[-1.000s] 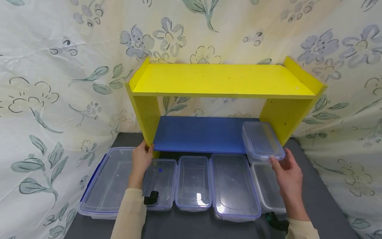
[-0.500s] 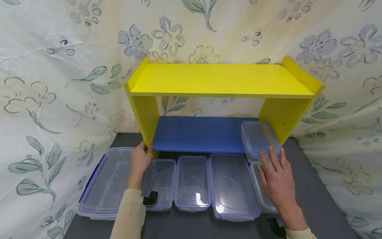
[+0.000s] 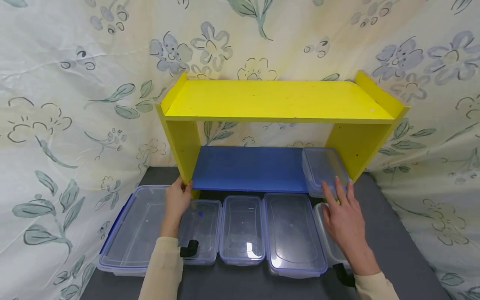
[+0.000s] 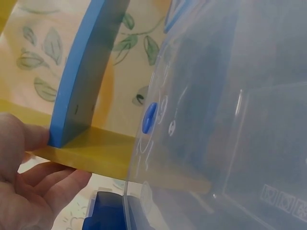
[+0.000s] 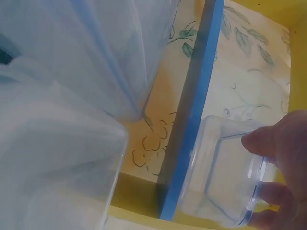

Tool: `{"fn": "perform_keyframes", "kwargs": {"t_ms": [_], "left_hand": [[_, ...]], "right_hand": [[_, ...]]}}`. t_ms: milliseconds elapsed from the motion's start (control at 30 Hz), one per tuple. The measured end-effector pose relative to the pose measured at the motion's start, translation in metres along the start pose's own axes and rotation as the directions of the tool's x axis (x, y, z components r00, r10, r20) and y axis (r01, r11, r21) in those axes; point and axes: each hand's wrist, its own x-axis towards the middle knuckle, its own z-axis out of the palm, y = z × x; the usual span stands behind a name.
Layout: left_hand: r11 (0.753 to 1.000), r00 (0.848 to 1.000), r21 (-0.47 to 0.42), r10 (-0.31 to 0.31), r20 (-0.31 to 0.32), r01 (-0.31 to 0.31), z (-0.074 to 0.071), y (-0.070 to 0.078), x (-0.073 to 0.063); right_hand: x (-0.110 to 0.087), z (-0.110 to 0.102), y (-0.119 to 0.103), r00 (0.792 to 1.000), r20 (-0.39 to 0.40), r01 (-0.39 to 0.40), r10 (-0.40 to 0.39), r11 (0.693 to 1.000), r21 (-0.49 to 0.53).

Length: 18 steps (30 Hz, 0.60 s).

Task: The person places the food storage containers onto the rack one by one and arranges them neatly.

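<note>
A yellow shelf unit (image 3: 277, 100) with a blue lower board (image 3: 251, 166) stands against the cloth. At its left side panel, my left hand (image 3: 178, 200) grips the front edge; the left wrist view shows the thumb by the blue board and the fingers across the yellow panel (image 4: 108, 153). A clear lidded food container (image 3: 324, 166) sits at the right end of the blue board, beside the right panel. My right hand (image 3: 345, 221) touches its front with extended fingers. In the right wrist view the thumb lies on the container's (image 5: 225, 167) front face.
Several clear containers with blue-edged lids stand in a row on the dark table (image 3: 240, 287), including a large one (image 3: 136, 229) at the left, a long one (image 3: 296, 233), and one (image 3: 331, 237) partly under my right forearm. Floral cloth (image 3: 75, 125) hangs behind.
My right hand has gone from holding the container's front corner to touching its front with extended fingers. The container has slid farther back on the blue board. My left hand stays put.
</note>
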Motion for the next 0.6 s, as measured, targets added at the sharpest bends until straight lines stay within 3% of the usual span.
{"fn": "perform_keyframes", "kwargs": {"t_ms": [200, 600], "left_hand": [[1.000, 1.000, 0.006, -0.005, 0.004, 0.005, 0.000, 0.000, 0.000], [1.000, 1.000, 0.000, -0.001, -0.008, 0.001, 0.000, 0.000, 0.000]], "right_hand": [[0.006, 0.006, 0.004, 0.999, 0.050, -0.021, 0.021, 1.000, 0.013], [0.018, 0.007, 0.003, 0.997, 0.072, -0.013, 0.011, 1.000, 0.024]]}}
